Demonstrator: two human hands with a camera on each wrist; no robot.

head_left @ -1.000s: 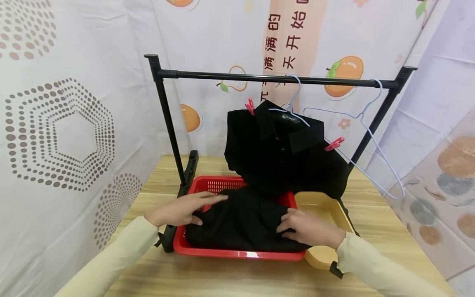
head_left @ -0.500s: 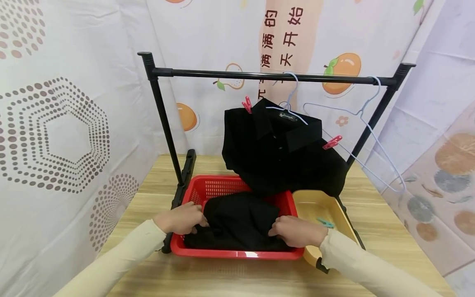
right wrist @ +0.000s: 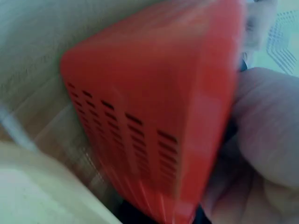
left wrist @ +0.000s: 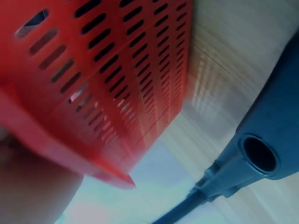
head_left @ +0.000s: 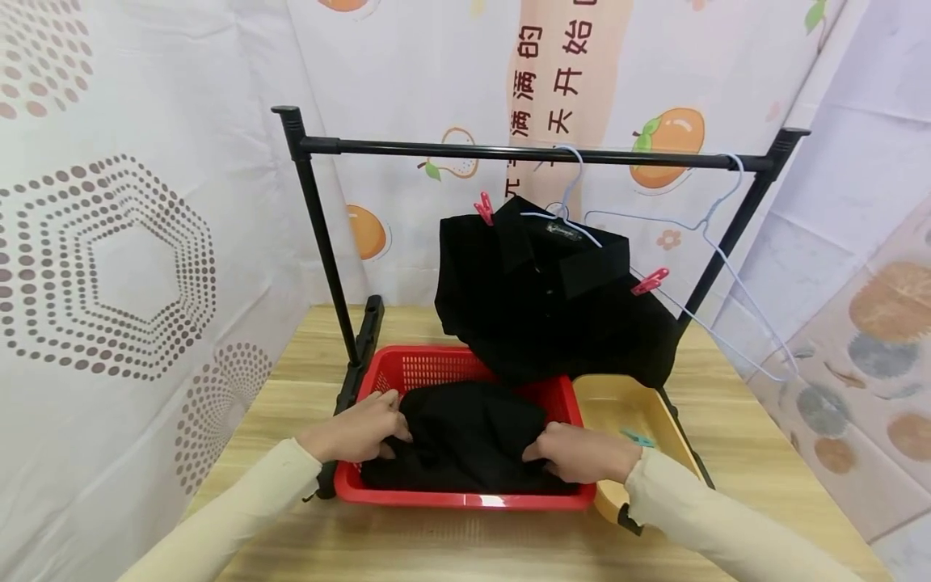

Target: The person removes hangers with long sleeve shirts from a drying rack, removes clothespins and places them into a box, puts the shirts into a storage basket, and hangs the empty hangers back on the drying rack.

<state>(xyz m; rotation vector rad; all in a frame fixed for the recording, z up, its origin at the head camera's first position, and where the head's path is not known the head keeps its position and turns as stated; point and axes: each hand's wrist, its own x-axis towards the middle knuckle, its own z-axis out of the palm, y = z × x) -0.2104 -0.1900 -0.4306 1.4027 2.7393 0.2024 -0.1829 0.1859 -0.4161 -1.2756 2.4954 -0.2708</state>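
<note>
We see a printed white backdrop (head_left: 436, 65) of oranges and flowers, its tilted brown Chinese characters reading 的, 满, 满 in one column and 始, 开, 天 in another; more patterned cloth hangs at both sides. Before it we have a pale wood-grain table (head_left: 749, 436), where a black rack (head_left: 436, 149) stands. A black shirt (head_left: 502, 315) hangs aslant from the rack on a pale-blue hanger (head_left: 563, 212), and a second hanger (head_left: 704, 225) hooks on at the bar's right end. Below the shirt sits a red basket (head_left: 465, 500) with slotted walls, and just to its right a yellow tray (head_left: 611, 392). The black cloth (head_left: 465, 436) lies bunched inside the basket; our left hand (head_left: 364, 428) pinches its left side, our right hand (head_left: 578, 451) grips its right. Smallest, we find two red clips (head_left: 650, 281) at the shirt's shoulders, a collar label (head_left: 564, 232) whose pale script we cannot read, and a teal clip (head_left: 638, 438) in the tray.
</note>
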